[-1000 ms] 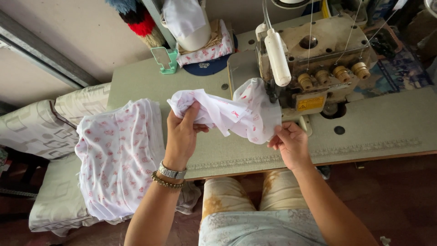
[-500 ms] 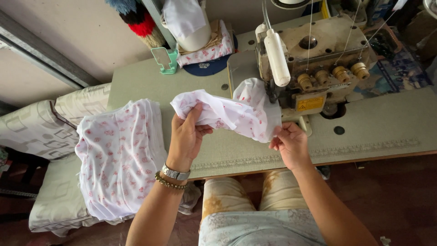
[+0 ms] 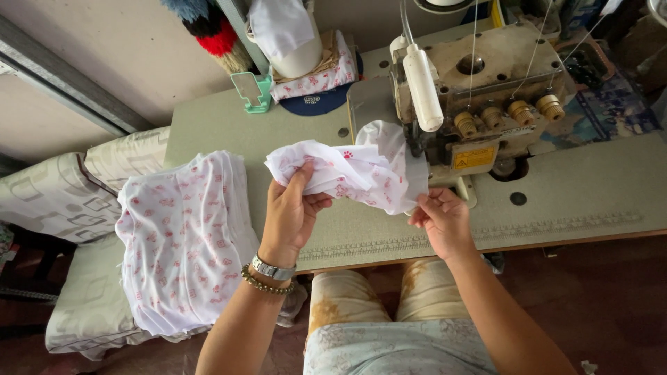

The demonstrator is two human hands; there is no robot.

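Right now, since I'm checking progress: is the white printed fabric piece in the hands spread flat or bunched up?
Bunched up: the fabric piece hangs crumpled between the left hand and right hand, above the table.

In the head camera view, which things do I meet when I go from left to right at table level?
Patterned grey cushion → stack of white red-printed fabric pieces → left hand → crumpled white printed cloth → right hand → beige overlock sewing machine.
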